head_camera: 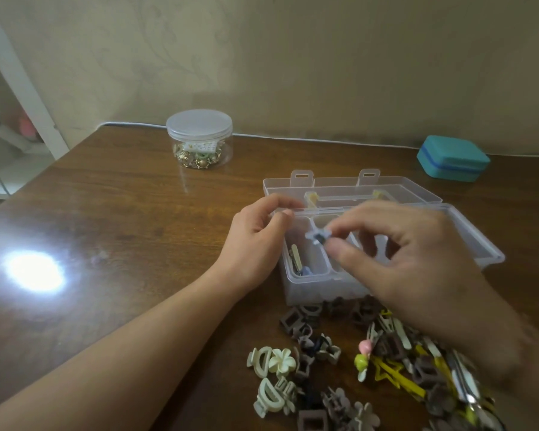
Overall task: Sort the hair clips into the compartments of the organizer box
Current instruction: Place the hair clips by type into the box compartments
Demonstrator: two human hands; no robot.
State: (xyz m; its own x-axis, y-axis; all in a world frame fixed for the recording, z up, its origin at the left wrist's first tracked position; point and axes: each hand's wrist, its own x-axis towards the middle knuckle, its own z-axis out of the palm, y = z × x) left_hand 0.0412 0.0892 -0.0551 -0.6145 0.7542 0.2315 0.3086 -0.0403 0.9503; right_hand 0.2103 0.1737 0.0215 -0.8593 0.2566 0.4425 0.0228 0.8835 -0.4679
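A dark wooden counter point(122, 213) fills the lower part of the frame against a beige wall, with a bright glare spot at the left. In the centre right sits a clear plastic organizer box point(311, 287), its lid point(417, 189) folded back toward the wall. The left hand point(255, 241) rests at the box's left edge, fingers curled with thumb and forefinger on the rim. The right hand point(417, 259) hovers over the box, pinching a small grey-blue clip point(317, 237) between thumb and forefinger above the compartments. The leftmost compartment already holds a few clips point(299, 262), among them a pale flat one and a bluish one. Just below the box, along the bottom of the frame, lies a loose pile of hair clips point(339, 368): cream claws and a flower at the left, brown and dark ones in the middle, yellow ones at the right. In the upper middle stands a round clear jar point(199, 140) with a lid, holding small trinkets. At the upper right lies a teal case point(453, 158).
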